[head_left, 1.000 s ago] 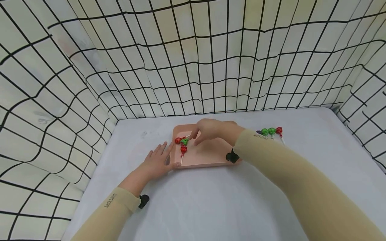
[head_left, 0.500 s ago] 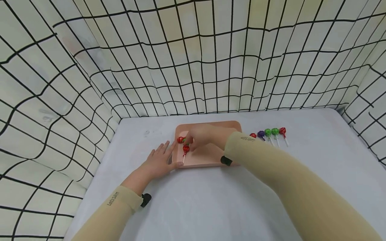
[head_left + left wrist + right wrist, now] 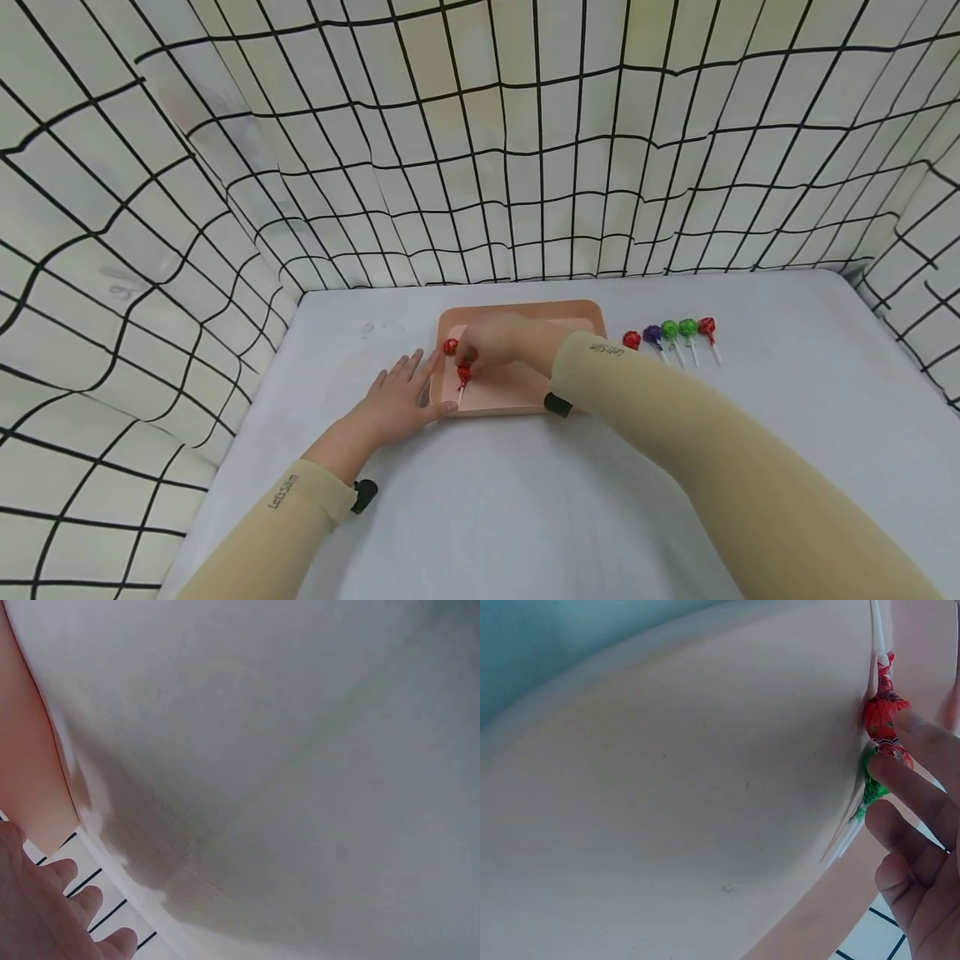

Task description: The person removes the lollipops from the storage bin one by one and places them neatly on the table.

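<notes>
A shallow pink tray [image 3: 517, 410] holds a few wrapped lollipops at its left end. My right hand [image 3: 491, 346] reaches into the tray. In the right wrist view its thumb and forefinger pinch at the heads of a red lollipop [image 3: 881, 716] and a green lollipop [image 3: 874, 787], while the other fingers [image 3: 889, 825] curl loosely. Another red lollipop [image 3: 450, 347] shows left of this hand. My left hand [image 3: 393, 400] lies spread at the tray's left side, thumb at its front corner; the left wrist view shows its fingers [image 3: 90, 900] beside the tray wall [image 3: 34, 757].
Right of the tray, several lollipops stand in a row on the white table [image 3: 480, 500]: a red one [image 3: 632, 339], a purple one [image 3: 652, 335], green ones [image 3: 687, 328] and a red one [image 3: 707, 327] at the end. Black-lined netting [image 3: 555, 167] encloses the back and sides.
My right hand has moved left and down onto the lollipops in the tray, covering most of the green one. More of the row at the right shows from behind the sleeve. The left hand stays at the tray.
</notes>
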`<action>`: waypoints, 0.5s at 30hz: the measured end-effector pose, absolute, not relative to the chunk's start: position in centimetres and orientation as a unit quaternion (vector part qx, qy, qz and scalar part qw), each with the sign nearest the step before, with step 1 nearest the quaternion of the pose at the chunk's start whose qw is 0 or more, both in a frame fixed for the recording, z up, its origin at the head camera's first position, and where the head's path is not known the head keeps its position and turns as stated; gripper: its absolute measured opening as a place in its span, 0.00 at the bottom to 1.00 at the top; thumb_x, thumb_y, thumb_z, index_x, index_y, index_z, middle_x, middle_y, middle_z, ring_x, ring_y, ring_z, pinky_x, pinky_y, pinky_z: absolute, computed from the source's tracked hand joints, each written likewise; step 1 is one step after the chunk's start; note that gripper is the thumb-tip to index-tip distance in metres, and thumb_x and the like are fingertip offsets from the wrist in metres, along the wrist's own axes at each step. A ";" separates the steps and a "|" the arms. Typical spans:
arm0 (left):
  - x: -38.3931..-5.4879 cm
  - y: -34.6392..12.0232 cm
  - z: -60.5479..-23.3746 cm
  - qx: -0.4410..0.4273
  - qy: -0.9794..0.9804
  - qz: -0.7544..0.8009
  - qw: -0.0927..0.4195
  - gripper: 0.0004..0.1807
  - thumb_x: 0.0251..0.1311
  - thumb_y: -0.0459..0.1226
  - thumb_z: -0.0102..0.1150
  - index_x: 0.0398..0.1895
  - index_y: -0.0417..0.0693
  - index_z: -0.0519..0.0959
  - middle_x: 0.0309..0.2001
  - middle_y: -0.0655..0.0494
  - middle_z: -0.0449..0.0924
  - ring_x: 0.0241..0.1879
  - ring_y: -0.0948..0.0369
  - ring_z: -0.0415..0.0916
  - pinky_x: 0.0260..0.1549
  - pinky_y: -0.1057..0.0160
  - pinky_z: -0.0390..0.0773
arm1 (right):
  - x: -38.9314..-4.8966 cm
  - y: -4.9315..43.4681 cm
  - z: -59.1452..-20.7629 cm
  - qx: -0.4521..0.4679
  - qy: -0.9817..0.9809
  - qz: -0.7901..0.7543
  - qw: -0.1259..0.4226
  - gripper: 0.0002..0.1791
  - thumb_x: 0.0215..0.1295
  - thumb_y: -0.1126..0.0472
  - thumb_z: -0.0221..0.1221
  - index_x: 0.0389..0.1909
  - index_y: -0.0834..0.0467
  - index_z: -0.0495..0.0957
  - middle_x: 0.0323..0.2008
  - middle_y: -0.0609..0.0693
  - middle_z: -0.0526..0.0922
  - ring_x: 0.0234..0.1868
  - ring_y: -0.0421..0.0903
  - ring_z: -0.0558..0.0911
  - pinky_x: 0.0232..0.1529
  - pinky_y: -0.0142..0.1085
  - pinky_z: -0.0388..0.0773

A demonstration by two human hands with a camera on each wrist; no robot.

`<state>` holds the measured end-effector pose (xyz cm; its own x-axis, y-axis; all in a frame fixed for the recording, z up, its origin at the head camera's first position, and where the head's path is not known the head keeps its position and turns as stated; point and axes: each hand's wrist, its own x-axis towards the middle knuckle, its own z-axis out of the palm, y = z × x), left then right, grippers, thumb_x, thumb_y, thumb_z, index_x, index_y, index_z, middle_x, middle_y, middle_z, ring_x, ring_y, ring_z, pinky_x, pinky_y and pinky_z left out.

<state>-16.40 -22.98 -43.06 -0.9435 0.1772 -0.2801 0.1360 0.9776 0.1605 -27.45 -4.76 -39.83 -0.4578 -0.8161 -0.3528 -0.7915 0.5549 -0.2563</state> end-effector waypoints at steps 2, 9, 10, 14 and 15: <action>-16.4 -23.0 -43.0 0.080 0.983 0.069 0.149 0.55 0.46 0.75 0.38 0.73 0.64 0.34 0.74 0.48 0.38 0.72 0.46 0.35 0.65 0.38 0.41 | -27.5 -4.8 -39.9 -0.469 0.852 -0.032 0.228 0.09 0.59 0.50 0.61 0.41 0.39 0.83 0.37 0.34 0.80 0.41 0.37 0.74 0.48 0.30 0.72; -16.5 -22.9 -42.9 0.081 0.983 0.065 0.154 0.55 0.45 0.75 0.39 0.73 0.64 0.35 0.74 0.48 0.38 0.72 0.46 0.36 0.65 0.38 0.41 | -27.4 -4.7 -40.0 -0.460 0.855 -0.050 0.233 0.05 0.58 0.51 0.62 0.35 0.41 0.83 0.36 0.36 0.80 0.41 0.38 0.74 0.46 0.31 0.73; -16.5 -22.8 -42.9 0.081 0.982 0.066 0.155 0.55 0.46 0.75 0.40 0.73 0.64 0.35 0.74 0.48 0.38 0.72 0.46 0.36 0.65 0.38 0.41 | -27.4 -4.6 -40.0 -0.459 0.856 -0.050 0.233 0.05 0.58 0.51 0.62 0.35 0.41 0.83 0.36 0.36 0.80 0.41 0.38 0.74 0.46 0.31 0.73; -16.6 -22.9 -43.2 0.078 0.982 0.068 0.155 0.55 0.47 0.74 0.42 0.73 0.64 0.34 0.74 0.48 0.38 0.71 0.46 0.35 0.65 0.38 0.40 | -27.4 -4.5 -40.0 -0.450 0.860 -0.052 0.235 0.04 0.59 0.52 0.62 0.35 0.41 0.82 0.36 0.38 0.80 0.41 0.38 0.74 0.46 0.32 0.73; -16.6 -22.9 -43.3 0.076 0.982 0.069 0.155 0.55 0.47 0.74 0.41 0.73 0.64 0.34 0.74 0.48 0.38 0.71 0.46 0.35 0.65 0.38 0.40 | -27.4 -4.4 -40.1 -0.448 0.860 -0.054 0.237 0.04 0.59 0.52 0.62 0.35 0.42 0.82 0.37 0.38 0.80 0.41 0.38 0.74 0.46 0.32 0.73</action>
